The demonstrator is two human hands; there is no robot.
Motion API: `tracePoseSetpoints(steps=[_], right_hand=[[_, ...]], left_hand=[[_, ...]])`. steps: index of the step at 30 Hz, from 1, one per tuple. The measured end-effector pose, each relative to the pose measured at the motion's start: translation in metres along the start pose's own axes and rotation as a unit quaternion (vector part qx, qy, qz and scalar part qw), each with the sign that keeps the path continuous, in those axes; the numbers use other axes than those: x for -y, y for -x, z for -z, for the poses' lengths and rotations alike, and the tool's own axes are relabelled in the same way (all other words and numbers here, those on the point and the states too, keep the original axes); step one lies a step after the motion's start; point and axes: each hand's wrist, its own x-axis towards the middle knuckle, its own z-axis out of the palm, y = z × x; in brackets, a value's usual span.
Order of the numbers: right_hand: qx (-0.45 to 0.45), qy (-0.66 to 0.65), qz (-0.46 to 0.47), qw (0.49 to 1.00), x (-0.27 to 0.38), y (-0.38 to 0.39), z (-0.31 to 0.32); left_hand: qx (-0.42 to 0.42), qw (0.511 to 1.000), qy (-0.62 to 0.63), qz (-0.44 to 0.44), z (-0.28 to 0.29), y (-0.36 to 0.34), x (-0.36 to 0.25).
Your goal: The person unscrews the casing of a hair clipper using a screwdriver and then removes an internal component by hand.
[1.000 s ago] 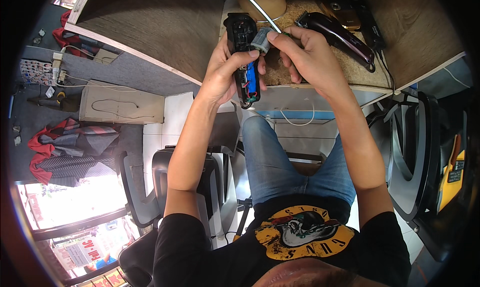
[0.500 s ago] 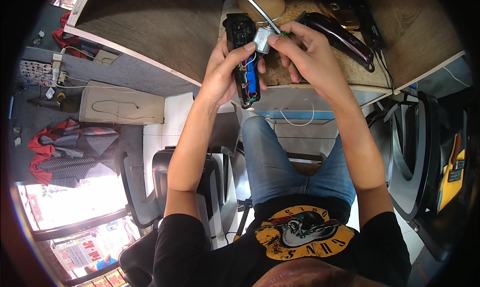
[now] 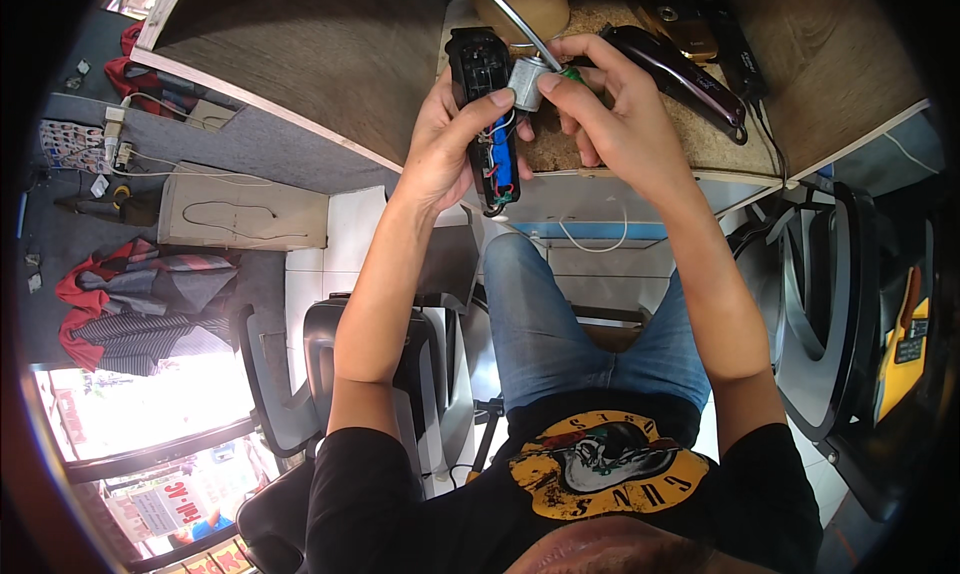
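Observation:
My left hand (image 3: 447, 134) is wrapped round an opened hair clipper body (image 3: 482, 62), a long black shell held upright. Inside its lower half lie a blue battery (image 3: 502, 154) and thin wires in red, white and green. A small silver motor (image 3: 526, 86) sits out of the shell at its right side, between my left thumb and my right fingers. My right hand (image 3: 618, 99) pinches the motor's right side and also holds a screwdriver (image 3: 515, 19). Its shaft points up and left; the green handle is mostly hidden in my fingers.
A dark purple hair clipper (image 3: 680, 74) lies on the worn brown shelf (image 3: 560, 154) to the right, with a gold clipper (image 3: 690, 34) behind it. Wooden side panels (image 3: 300, 64) flank the shelf. Black chairs (image 3: 840, 304) stand on both sides. Pliers (image 3: 120, 206) and a cardboard box (image 3: 245, 209) are at left.
The motor has turned and shifted slightly to the right with my right fingers. The screwdriver moved a little with them. My left hand and the clipper body stay nearly where they were.

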Motion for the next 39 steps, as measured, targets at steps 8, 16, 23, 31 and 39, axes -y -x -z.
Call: tracePoseSetpoints(steps=[8,16,23,31,39], right_hand=[[-0.011,-0.033,0.01,0.999,-0.0017,-0.0001,0.0006],[-0.011,-0.033,0.017,0.999,0.0,0.0008,0.0024],[-0.012,-0.029,0.015,0.999,-0.0007,0.0019,-0.0001],[-0.008,-0.035,0.031,0.999,-0.0037,0.001,0.0014],[-0.027,-0.039,-0.001,0.999,-0.0054,-0.0018,0.0034]], left_hand=[[0.003,1.0,-0.008,-0.004,-0.0009,-0.0009,0.0],[0.001,1.0,-0.003,-0.007,-0.0016,-0.0008,-0.0005],[0.004,1.0,0.006,-0.009,0.0,-0.0015,0.0011],[0.012,0.999,-0.025,-0.02,0.0027,0.0001,0.0022],[0.007,0.999,-0.033,-0.019,0.0008,0.0004,0.0016]])
